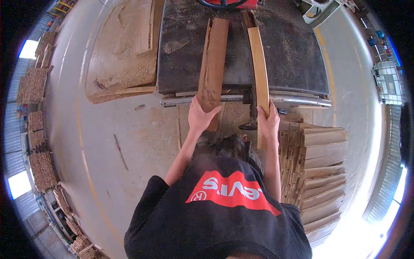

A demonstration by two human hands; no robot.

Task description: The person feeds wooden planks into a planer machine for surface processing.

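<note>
A dark brown wooden board (214,60) with a rough, split left edge lies lengthwise on the black machine table (185,64), its near end jutting past the front edge. My left hand (201,114) is closed around that near end, thumb across the top. To the right, a narrow pale wooden strip (260,64) lies along the dark fence (249,21). My right hand (269,118) grips the strip from its right side, just beyond the table's front rail. The strip's near end extends below my hand towards my body.
A metal rail (302,100) runs along the table's front, with a small black handwheel (248,127) below it. Stacked boards (323,172) stand at right. A sawdust-covered wooden sheet (120,56) is at left. A dark wheel (222,3) shows at the far edge.
</note>
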